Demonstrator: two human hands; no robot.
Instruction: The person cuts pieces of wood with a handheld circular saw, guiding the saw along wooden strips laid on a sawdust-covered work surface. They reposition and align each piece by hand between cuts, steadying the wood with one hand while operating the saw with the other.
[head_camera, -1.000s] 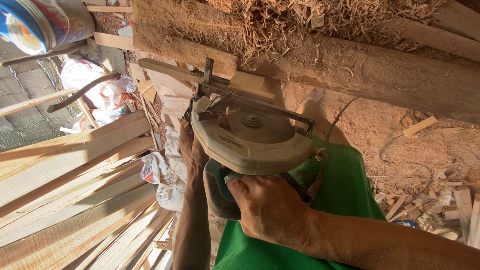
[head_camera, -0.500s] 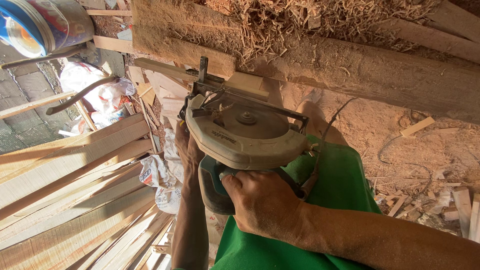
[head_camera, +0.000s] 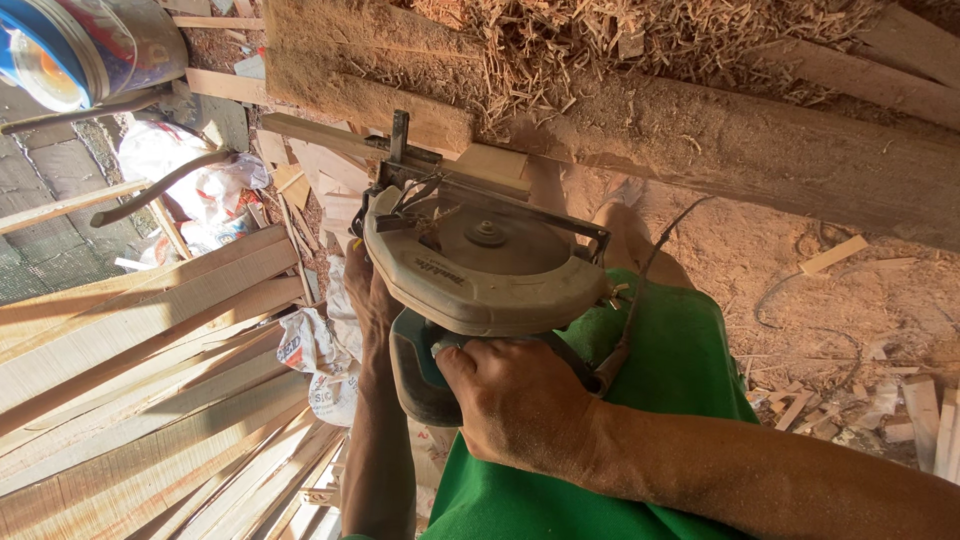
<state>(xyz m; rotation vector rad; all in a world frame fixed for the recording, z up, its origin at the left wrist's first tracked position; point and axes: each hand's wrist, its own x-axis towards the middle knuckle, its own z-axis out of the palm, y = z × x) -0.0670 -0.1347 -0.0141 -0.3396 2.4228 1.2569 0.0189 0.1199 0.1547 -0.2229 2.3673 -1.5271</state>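
Beside the stacked planks (head_camera: 130, 400), the left hand (head_camera: 368, 290) presses against the circular saw (head_camera: 480, 275), its grip hidden, the saw sits on a wood strip (head_camera: 400, 150), and the right hand (head_camera: 520, 410) is clamped around its handle.

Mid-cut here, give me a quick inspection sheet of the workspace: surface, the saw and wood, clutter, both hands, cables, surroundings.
Surface: rough log coated in sawdust.
Job's things: circular saw held over a thin wood strip; fine dust hangs at the blade guard.
Clutter: shavings pile, offcuts, plastic bags.
Grippers: right hand grips the saw's rear handle; left hand rests against the saw's left side, its grip hidden.
Cables: saw cord runs up from the handle; loose cable on the ground.
Surroundings: stacked planks, bucket.
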